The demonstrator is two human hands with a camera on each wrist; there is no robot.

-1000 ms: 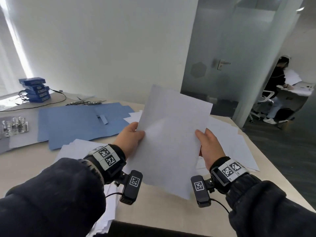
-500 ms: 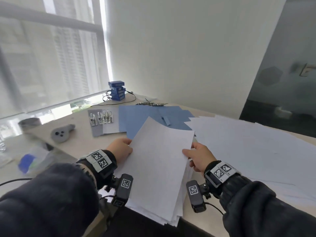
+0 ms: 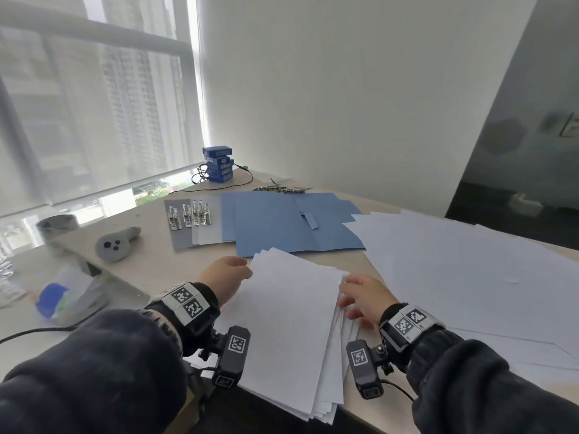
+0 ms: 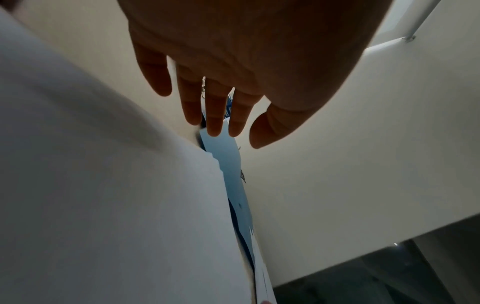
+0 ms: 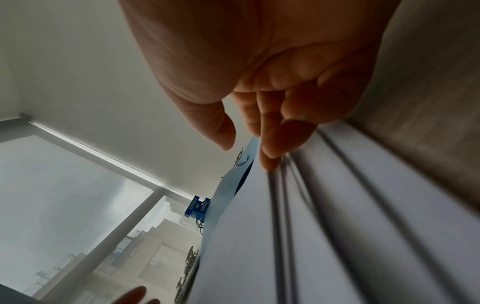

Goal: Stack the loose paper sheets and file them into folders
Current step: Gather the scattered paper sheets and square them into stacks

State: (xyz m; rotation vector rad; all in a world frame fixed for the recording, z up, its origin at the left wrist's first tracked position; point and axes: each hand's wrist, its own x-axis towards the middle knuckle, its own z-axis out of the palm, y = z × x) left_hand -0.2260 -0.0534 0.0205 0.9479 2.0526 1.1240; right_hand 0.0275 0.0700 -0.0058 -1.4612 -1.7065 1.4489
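Note:
A fanned stack of white sheets (image 3: pixel 288 324) lies at the table's front and overhangs its edge. My left hand (image 3: pixel 232 270) sits at the stack's far left corner; in the left wrist view the left hand (image 4: pixel 241 131) has straight fingers and holds nothing, just above the sheets (image 4: pixel 116 205). My right hand (image 3: pixel 354 292) rests on the stack's right side. In the right wrist view the right hand (image 5: pixel 246 154) touches the staggered sheet edges (image 5: pixel 324 205) with bent fingertips, thumb apart. Blue folders (image 3: pixel 282 223) lie open behind the stack. Loose white sheets (image 3: pixel 454 270) spread at the right.
Metal clips on grey card (image 3: pixel 188 214) lie left of the folders. Stacked blue boxes (image 3: pixel 219 164) with a cable stand by the window. More metal fasteners (image 3: pixel 285 189) lie at the back. A grey handheld device (image 3: pixel 116 244) and a grey roll (image 3: pixel 58 222) lie at the left.
The sheet that both hands held up has come down onto the stack, and both hands have let go of it. The head view has turned left.

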